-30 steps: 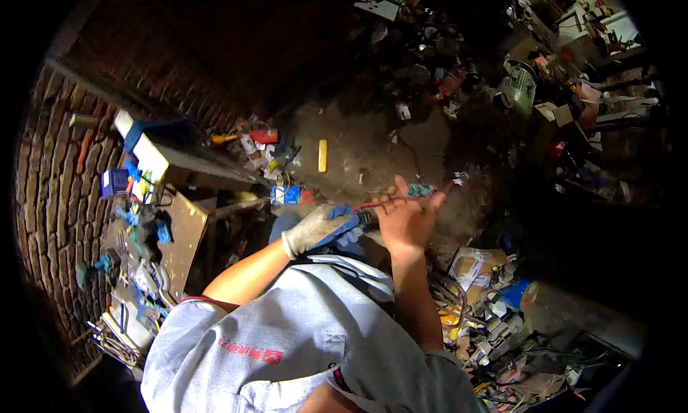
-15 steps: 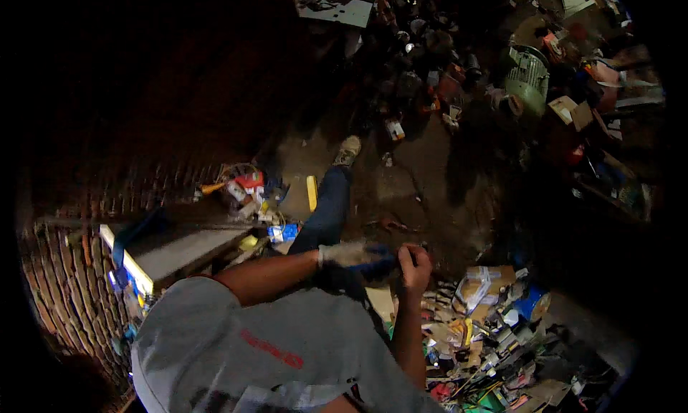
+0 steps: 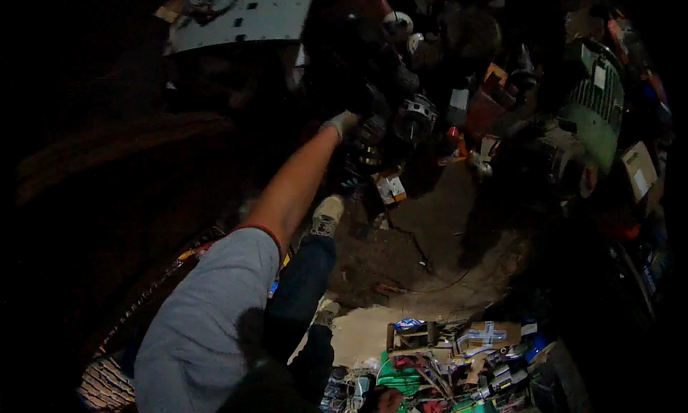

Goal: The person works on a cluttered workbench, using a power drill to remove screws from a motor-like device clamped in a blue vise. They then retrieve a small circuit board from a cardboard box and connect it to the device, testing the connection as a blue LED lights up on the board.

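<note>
Left arm has swung up from the lap and now stretches out, gloved left hand [image 3: 342, 123] reaching into the dark pile of motor parts [image 3: 401, 119]; grip there too dim to tell. Right hand out of sight. Shoe [image 3: 327, 216] on dirt floor [image 3: 416, 234] below

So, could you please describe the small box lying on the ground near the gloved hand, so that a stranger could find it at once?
Start at the big green motor on the right, then go left to the dark pile of metal parts that the gloved left hand reaches into. Just below that pile, on the dirt floor, lies the small box. Its orange and white faces stand out against the dark parts.
</note>
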{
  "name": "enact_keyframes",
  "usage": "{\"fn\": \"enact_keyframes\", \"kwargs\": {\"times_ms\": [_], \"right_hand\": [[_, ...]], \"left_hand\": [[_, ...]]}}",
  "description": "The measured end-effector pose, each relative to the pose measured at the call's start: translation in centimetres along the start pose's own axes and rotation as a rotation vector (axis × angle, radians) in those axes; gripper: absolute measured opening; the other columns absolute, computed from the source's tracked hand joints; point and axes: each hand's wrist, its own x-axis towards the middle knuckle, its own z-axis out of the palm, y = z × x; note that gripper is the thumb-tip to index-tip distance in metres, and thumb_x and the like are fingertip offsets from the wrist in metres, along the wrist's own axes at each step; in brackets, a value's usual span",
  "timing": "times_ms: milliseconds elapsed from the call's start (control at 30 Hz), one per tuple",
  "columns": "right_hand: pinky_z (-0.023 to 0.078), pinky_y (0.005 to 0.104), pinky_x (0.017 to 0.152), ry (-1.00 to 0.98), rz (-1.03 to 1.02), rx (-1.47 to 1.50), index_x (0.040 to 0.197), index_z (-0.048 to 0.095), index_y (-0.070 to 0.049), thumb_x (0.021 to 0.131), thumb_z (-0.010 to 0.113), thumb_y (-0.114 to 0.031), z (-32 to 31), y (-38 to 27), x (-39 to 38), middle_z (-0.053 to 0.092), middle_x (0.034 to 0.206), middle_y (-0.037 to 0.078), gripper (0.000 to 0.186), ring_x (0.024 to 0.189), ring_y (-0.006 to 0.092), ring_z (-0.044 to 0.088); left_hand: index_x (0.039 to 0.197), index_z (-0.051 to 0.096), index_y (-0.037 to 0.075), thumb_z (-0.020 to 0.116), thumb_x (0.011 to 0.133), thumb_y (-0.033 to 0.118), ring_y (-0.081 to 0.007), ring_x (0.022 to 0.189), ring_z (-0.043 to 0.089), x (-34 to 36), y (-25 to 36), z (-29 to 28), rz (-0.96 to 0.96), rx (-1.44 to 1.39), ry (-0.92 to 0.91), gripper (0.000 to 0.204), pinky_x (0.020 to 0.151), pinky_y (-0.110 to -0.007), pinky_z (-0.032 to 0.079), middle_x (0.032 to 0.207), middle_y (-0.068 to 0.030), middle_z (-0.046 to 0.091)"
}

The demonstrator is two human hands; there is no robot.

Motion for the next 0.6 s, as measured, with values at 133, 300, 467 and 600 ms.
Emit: {"fn": "enact_keyframes", "kwargs": {"times_ms": [133, 300, 467, 600], "right_hand": [[0.041, 0.0264, 0.051, 0.014, 0.066, -0.004, 0.100, 0.052, -0.006, 0.094, 0.061, -0.020, 3.7, -1.8, 0.4, 0.056, 0.076, 0.004, 0.018, 0.059, 0.0131, 0.051], [0.042, 0.0263, 0.051, 0.017, 0.100, 0.019, 0.101, 0.052, -0.007, 0.094, 0.061, -0.020, 4.6, -2.8, -1.5, 0.057, 0.076, 0.004, 0.018, 0.059, 0.0129, 0.051], [0.042, 0.0261, 0.052, -0.058, -0.016, 0.184, 0.101, 0.052, -0.007, 0.094, 0.062, -0.021, 1.8, -2.8, -1.4, 0.057, 0.077, 0.004, 0.019, 0.060, 0.0127, 0.051], [0.043, 0.0275, 0.053, -0.206, -0.045, 0.387, 0.099, 0.050, -0.006, 0.093, 0.061, -0.016, -0.2, -6.1, -3.6, 0.056, 0.079, 0.006, 0.016, 0.060, 0.0139, 0.051]], "left_hand": [[0.137, 0.049, 0.006, 0.064, 0.084, 0.056, -0.0253, 0.118, 0.057, 5.5, 0.7, -0.8, 0.041, -0.127, 0.078, 0.075, 0.100, -0.043, 0.046, 0.133, -0.0084, 0.058], [0.137, 0.050, 0.006, 0.062, 0.087, 0.052, -0.0248, 0.117, 0.058, 6.3, -1.5, 0.3, 0.148, -0.462, 0.128, 0.068, 0.099, -0.042, 0.047, 0.131, -0.0079, 0.059], [0.136, 0.052, 0.007, 0.060, 0.090, 0.048, -0.0242, 0.115, 0.059, 2.1, -4.5, 2.6, 0.418, -1.063, 0.028, 0.062, 0.098, -0.041, 0.048, 0.129, -0.0073, 0.060], [0.134, 0.054, 0.008, 0.056, 0.094, 0.041, -0.0228, 0.113, 0.060, -10.5, -7.2, 7.1, 0.535, -1.454, -0.257, 0.052, 0.096, -0.039, 0.050, 0.128, -0.0063, 0.061]]}}
